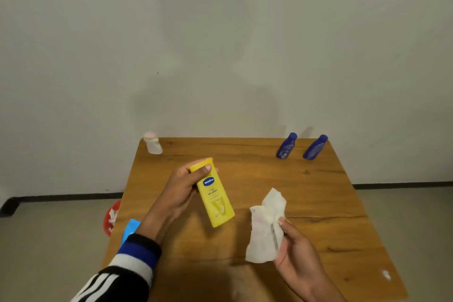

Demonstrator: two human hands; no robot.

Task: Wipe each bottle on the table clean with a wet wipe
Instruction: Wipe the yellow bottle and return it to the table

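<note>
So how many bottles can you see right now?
4. A yellow bottle held in the left hand, a white bottle at the table's far left corner, two blue bottles far right.

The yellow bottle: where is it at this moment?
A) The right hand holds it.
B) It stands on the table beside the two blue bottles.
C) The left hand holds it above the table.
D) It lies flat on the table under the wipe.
C: the left hand grips the yellow bottle near its cap, while the right hand holds only the wet wipe.
</note>
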